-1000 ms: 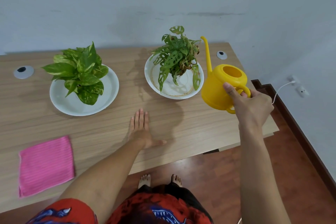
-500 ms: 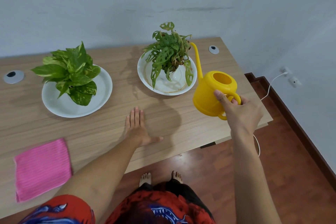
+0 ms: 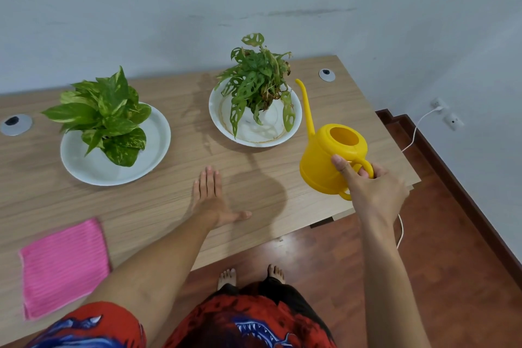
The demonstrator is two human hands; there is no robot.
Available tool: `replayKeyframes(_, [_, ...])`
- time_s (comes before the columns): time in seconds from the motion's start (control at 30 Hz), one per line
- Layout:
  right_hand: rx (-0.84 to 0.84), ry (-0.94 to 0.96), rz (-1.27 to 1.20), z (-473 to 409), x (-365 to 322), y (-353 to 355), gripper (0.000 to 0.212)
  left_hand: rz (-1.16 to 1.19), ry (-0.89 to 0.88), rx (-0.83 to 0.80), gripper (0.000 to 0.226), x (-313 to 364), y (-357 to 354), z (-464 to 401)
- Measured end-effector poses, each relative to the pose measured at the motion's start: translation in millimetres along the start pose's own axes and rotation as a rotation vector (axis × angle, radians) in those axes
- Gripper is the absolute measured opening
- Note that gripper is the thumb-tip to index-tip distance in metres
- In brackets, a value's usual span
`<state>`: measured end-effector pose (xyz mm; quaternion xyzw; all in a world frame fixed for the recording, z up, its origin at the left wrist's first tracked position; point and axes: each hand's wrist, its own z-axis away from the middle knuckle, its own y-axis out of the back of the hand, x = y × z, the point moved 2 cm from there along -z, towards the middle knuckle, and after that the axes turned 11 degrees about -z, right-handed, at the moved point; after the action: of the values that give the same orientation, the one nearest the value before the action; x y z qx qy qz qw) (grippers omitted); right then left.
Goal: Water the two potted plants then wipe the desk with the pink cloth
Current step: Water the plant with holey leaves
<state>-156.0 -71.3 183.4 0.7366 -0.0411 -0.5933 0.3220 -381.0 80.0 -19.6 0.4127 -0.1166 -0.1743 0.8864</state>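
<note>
**Can drawn back, spout toward the holed plant**

Pulled back toward me since a moment ago, the watering can (image 3: 327, 162) hangs in my right hand (image 3: 372, 189), fingers (image 3: 363, 171) curled through its handle. My left hand (image 3: 210, 196) lies flat on the worktop (image 3: 158, 206). Spout rises up and away, tip just right of the nearer plant (image 3: 258, 82); the other plant (image 3: 106, 113) stands far left.

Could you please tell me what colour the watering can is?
The watering can is bright yellow all over, spout and handle included, seen best in the head view.
</note>
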Motion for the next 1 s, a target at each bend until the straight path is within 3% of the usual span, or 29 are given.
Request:
replayKeyframes(0.3, [-0.007,-0.002,0.017,9,1,-4,0.070,-0.022,-0.001,-0.006,0.161,-1,0,0])
replayKeyframes(1.0, [-0.102,0.049,-0.089,24,-22,-25,0.065,-0.018,0.036,-0.032,0.162,-1,-1,-7])
